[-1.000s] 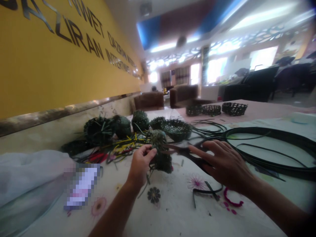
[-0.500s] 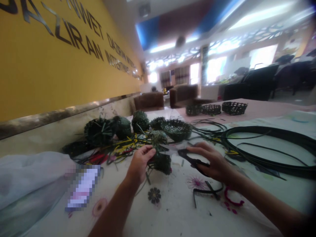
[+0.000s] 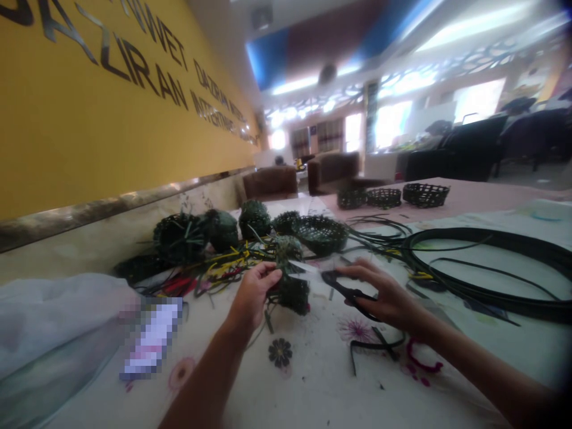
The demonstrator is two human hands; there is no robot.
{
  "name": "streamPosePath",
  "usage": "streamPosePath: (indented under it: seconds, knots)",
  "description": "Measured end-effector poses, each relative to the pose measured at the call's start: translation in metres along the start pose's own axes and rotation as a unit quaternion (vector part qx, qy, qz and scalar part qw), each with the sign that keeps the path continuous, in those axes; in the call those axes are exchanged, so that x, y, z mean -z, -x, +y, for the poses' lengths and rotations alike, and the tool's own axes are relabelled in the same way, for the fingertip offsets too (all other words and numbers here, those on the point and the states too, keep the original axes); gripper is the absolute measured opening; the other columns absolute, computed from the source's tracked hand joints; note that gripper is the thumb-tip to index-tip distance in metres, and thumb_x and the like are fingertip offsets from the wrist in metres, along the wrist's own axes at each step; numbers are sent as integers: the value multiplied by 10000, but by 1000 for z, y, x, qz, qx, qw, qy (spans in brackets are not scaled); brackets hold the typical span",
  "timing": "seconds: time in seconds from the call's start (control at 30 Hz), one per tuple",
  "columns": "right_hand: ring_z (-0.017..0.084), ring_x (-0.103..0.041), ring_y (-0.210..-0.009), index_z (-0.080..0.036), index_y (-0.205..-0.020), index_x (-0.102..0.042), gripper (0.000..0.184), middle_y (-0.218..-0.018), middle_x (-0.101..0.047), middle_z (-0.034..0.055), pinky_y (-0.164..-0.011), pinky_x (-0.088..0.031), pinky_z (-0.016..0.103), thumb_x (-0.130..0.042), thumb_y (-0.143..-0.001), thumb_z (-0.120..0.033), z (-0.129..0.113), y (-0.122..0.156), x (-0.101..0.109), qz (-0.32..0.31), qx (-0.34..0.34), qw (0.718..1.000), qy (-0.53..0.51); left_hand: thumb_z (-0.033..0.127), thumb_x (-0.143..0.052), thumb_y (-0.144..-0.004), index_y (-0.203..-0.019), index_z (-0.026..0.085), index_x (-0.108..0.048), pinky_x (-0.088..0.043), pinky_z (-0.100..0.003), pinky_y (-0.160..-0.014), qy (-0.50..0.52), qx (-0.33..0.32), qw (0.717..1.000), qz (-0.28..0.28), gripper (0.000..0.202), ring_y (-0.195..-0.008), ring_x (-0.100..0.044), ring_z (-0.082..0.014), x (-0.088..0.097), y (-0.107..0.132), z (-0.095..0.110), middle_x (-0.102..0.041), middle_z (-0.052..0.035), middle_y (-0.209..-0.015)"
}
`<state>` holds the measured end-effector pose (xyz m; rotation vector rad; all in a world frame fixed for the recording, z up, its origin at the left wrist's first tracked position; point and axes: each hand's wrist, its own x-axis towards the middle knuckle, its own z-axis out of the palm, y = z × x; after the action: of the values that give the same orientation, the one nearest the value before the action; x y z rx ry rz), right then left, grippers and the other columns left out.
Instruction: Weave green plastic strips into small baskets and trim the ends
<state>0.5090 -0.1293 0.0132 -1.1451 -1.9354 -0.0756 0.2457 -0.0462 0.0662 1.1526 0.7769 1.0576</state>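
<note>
My left hand [image 3: 254, 297] is closed, thumb against fingers, on the left edge of a small dark green woven basket [image 3: 295, 293]. In my right hand [image 3: 379, 292] is a pair of scissors [image 3: 344, 287] with black handles. Their parted blades point left and reach the upper part of the woven piece, close to my left fingertips. Whether a strip lies between the blades is too blurred to tell. Just behind the blades stands another small woven piece [image 3: 288, 245].
Several green woven baskets [image 3: 322, 233] and loose green and yellow strips [image 3: 227, 262] lie behind my hands. A large coil of dark strip [image 3: 447, 292] is at the right. Cut strips [image 3: 375, 344] lie nearer me, and a translucent plastic bag [image 3: 58, 333] at the left.
The scissors' blades look slightly closer together, and my right hand has shifted very slightly. My left hand keeps its hold on the woven basket.
</note>
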Motion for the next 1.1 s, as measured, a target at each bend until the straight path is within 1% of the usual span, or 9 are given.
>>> streamPosePath:
  seconds: [0.1, 0.17, 0.3, 0.43, 0.53, 0.73, 0.9, 1.0, 1.1]
  knots:
    - [231, -601, -995, -238, -1290, -561, 414, -1067, -580, 89, -815, -541, 387, -580, -878, -208, 1, 0, 0, -5, 8, 1000, 3, 287, -883, -506, -783, 139, -646, -436, -230, -603, 0, 7, 1000, 2, 394, -590, -582, -101, 0, 1, 0, -641, 21, -686]
    - [221, -598, -947, -234, -1296, -552, 424, -1055, -573, 91, -784, -537, 376, -559, -876, -175, 2, -1, 2, -6, 32, 999, 29, 292, -884, -498, -774, 141, -641, -429, -225, -594, 2, 13, 1000, 9, 398, -582, -576, -96, -1, 1, -1, -639, 24, -681]
    - [232, -574, -907, -236, -1311, -567, 435, -1052, -569, 105, -754, -511, 385, -573, -879, -178, 7, -1, 8, 22, 97, 984, 150, 315, -892, -475, -771, 142, -640, -418, -219, -580, -4, 18, 1000, 14, 426, -573, -566, -89, -2, 0, -4, -630, 32, -670]
    - [237, -566, -919, -256, -1325, -591, 441, -1023, -571, 97, -797, -489, 392, -596, -888, -194, 14, 3, 10, 43, 127, 962, 236, 345, -896, -470, -789, 139, -651, -413, -219, -565, -22, 21, 1000, -6, 452, -573, -563, -92, 1, -2, -5, -632, 27, -675]
    - [243, -571, -936, -276, -1351, -571, 484, -1044, -571, 98, -801, -494, 391, -603, -878, -181, 19, 7, 6, 47, 133, 959, 244, 340, -897, -478, -790, 137, -650, -412, -222, -566, -25, 38, 999, -22, 447, -567, -560, -91, 4, -4, -6, -630, 22, -681]
    - [256, -559, -948, -294, -1439, -464, 631, -1059, -545, 103, -803, -516, 420, -586, -846, -117, 23, 11, -14, 72, 120, 969, 205, 296, -896, -496, -784, 144, -637, -398, -217, -564, 4, 47, 998, -33, 416, -556, -553, -83, 8, -8, -9, -605, 35, -662]
    - [266, -550, -940, -358, -1443, -453, 673, -1000, -521, 80, -813, -498, 431, -593, -838, -99, 17, 14, -19, 127, 128, 942, 283, 270, -882, -529, -818, 149, -643, -396, -220, -568, 17, 57, 998, -30, 394, -556, -555, -84, 10, -9, -11, -608, 29, -672]
    - [275, -545, -937, -351, -1471, -408, 702, -1004, -506, 88, -797, -485, 429, -592, -848, -87, 13, 13, -18, 130, 138, 932, 309, 272, -880, -532, -829, 153, -642, -389, -217, -558, 16, 61, 998, -28, 398, -550, -557, -84, 12, -9, -11, -611, 30, -675]
    - [264, -539, -910, -322, -1497, -358, 718, -1016, -500, 94, -777, -487, 420, -580, -857, -84, 13, 10, -18, 111, 142, 948, 264, 281, -879, -531, -830, 154, -646, -388, -216, -557, 9, 64, 997, -34, 400, -546, -557, -83, 13, -10, -9, -619, 29, -678]
